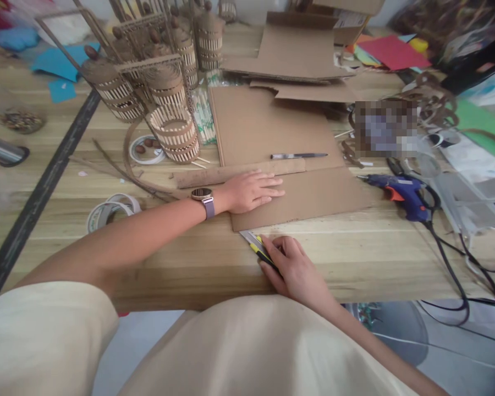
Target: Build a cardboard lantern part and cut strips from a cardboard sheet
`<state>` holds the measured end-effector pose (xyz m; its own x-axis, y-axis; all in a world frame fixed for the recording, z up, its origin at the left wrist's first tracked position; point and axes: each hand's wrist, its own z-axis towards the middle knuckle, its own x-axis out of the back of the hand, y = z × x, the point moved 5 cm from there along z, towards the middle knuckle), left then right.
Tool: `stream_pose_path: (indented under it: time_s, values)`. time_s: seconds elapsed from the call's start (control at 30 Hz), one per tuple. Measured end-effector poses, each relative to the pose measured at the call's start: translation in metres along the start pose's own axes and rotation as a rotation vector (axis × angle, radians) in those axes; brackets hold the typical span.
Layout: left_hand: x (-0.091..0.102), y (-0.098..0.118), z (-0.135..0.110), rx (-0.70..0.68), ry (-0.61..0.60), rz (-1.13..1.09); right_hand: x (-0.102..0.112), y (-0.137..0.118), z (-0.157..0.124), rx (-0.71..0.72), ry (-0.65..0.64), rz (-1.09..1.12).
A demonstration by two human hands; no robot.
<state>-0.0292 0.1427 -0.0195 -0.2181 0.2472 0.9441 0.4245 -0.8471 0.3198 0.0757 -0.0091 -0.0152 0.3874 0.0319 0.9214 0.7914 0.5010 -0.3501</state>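
My left hand (253,190), a watch on its wrist, lies flat with fingers stretched out on a brown cardboard sheet (317,195) near the table's front edge. Just behind the fingers lies a long cardboard strip (231,174). My right hand (292,264) is closed round a yellow and black utility knife (258,248). Its blade tip rests at the sheet's near left corner.
A larger cardboard sheet (264,126) with a pen (299,156) lies behind. Stick-and-cardboard lantern models (165,88) stand at the back left. Tape rolls (111,210) lie at left. A blue glue gun (404,192) with trailing cables sits right. Coloured paper (391,52) lies far right.
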Motion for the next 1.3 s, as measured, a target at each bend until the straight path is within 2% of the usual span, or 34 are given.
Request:
stream_pose_path:
  time_s: [0.33,0.73,0.9,1.03,1.13,1.23,1.3]
  values:
    - [-0.001,0.000,-0.001,-0.004,-0.008,-0.002,-0.006,-0.002,0.001,0.001,-0.022,0.011]
    - [0.003,0.002,-0.002,-0.032,-0.021,-0.014,0.007,0.006,0.012,0.089,-0.177,0.066]
    - [0.001,0.000,-0.002,-0.056,0.023,0.006,0.007,0.004,0.011,0.165,-0.244,0.060]
    - [0.004,0.000,-0.005,-0.007,0.103,0.038,0.010,0.001,0.010,0.231,-0.304,0.121]
    - [0.017,0.012,-0.022,0.144,0.211,0.019,0.022,0.008,0.011,0.233,-0.267,0.190]
    - [0.034,0.024,-0.057,0.549,0.447,-0.123,0.039,0.030,0.011,0.171,-0.104,0.185]
    - [0.035,0.029,-0.082,0.836,0.559,-0.407,0.047,0.047,0.010,0.145,0.009,0.121]
